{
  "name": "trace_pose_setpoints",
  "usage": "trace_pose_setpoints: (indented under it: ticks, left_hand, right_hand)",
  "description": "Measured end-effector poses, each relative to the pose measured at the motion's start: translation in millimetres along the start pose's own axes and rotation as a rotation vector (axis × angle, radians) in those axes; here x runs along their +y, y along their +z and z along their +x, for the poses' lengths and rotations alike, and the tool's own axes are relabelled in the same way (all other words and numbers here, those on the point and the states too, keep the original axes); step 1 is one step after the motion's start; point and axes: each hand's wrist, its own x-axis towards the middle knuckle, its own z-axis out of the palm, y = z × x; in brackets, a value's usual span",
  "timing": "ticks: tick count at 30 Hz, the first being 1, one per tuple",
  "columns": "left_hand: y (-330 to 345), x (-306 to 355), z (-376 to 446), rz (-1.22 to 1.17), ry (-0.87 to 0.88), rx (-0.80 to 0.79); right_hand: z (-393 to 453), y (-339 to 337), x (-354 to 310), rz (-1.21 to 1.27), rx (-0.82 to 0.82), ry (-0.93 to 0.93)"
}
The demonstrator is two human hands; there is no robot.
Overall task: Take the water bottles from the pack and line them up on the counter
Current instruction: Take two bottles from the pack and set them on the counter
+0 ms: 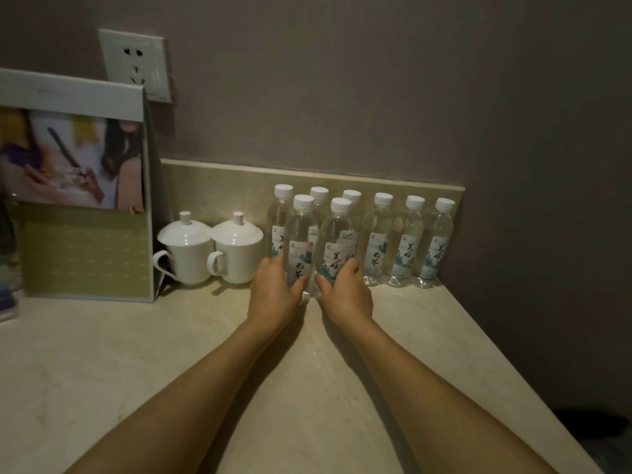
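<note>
Bottles sat mid-frame on the counter (307, 371), six in a back row w/ two in front. My left hand (273, 292) gripped the front-left bottle (301, 241), right hand (347, 292) the front-right bottle (337, 244), low for steadiness, prob. to slot them into line.

We're looking at what seems a hotel room: a stone counter (119, 354) with two lidded white cups (208, 251), small water bottles (376, 241) against the wall, a standing brochure (75, 186), a wall socket (135, 65).
</note>
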Motion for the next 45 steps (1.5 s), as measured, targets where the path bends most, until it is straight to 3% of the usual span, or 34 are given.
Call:
trace_pose_setpoints:
  ticks: [14, 17, 22, 28, 35, 45]
  left_hand:
    - [-7.4, 8.7, -2.2, -0.044, -0.069, -0.055]
    - [-12.9, 15.2, -5.0, -0.079, -0.146, -0.093]
    - [-25.3, 36.6, -17.9, -0.252, -0.364, 0.057]
    - [-16.4, 89.5, -39.0, -0.419, -0.271, -0.060]
    - [38.4, 171.2, -85.0, -0.471, -0.216, -0.158]
    - [179.2, 320.4, -190.4, -0.537, -0.116, -0.318]
  right_hand:
    - [-2.4, -7.3, -1.3, 0.045, -0.054, -0.009]
    - [-3.4, -16.0, 1.6, 0.071, -0.090, -0.009]
    - [-10.5, -40.4, 8.2, 0.128, -0.010, -0.034]
    - [-19.4, -82.9, 31.6, 0.226, 0.067, -0.077]
    - [-36.4, -156.3, 113.7, 0.301, 0.137, -0.047]
    - [-80.4, -285.0, 310.2, 0.325, 0.362, 0.060]
